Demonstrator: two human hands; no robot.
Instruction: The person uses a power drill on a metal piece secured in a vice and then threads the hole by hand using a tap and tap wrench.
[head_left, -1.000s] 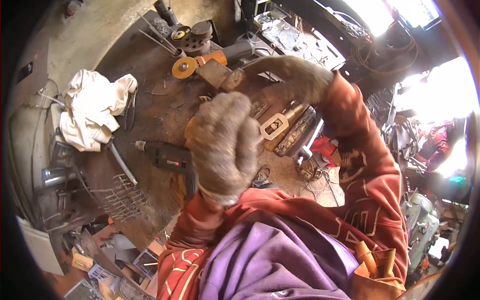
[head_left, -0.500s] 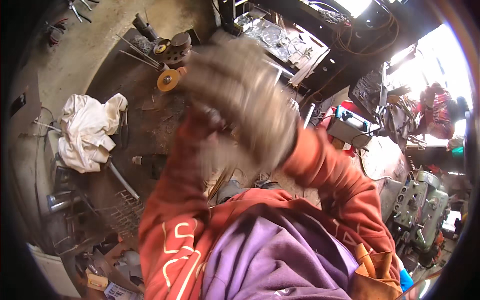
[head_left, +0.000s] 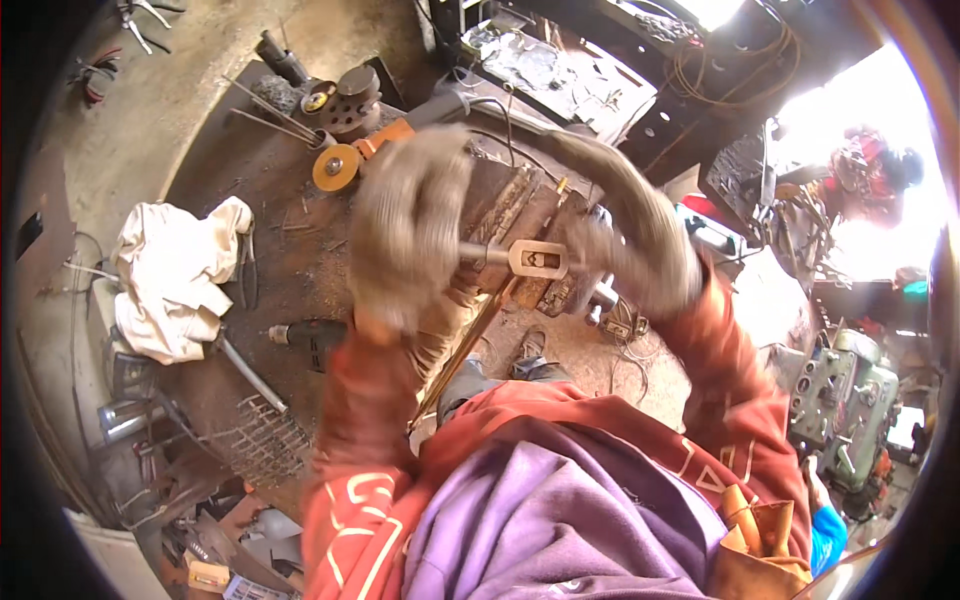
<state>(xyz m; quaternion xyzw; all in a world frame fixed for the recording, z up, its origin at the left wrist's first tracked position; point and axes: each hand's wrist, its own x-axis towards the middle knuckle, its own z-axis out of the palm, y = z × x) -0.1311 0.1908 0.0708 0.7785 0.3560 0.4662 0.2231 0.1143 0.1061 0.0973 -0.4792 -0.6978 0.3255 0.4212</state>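
A metal tap wrench (head_left: pixel 540 259) with a slotted, notched centre lies crosswise over the vise area, in front of my chest. My left hand (head_left: pixel 408 225), in a worn work glove blurred by motion, is closed round its left handle. To the right of the wrench is my gloved right hand (head_left: pixel 645 225). Its fingers are apart, one reaching out to the upper left and the thumb side close to the wrench's right end. Whether they touch it is too blurred to tell. Below the wrench, a thin brown strip (head_left: pixel 470 340) slants toward me.
An angle grinder with an orange disc (head_left: pixel 336 168) lies beyond my left hand. On the dark bench are a drill (head_left: pixel 305 335), a cream cloth (head_left: pixel 178 275) and a wire grid (head_left: pixel 262 440). A green machine (head_left: pixel 848 405) stands at right.
My hands were together in a heavy blur and are now apart, left and right. The tap wrench, hidden before, shows between them.
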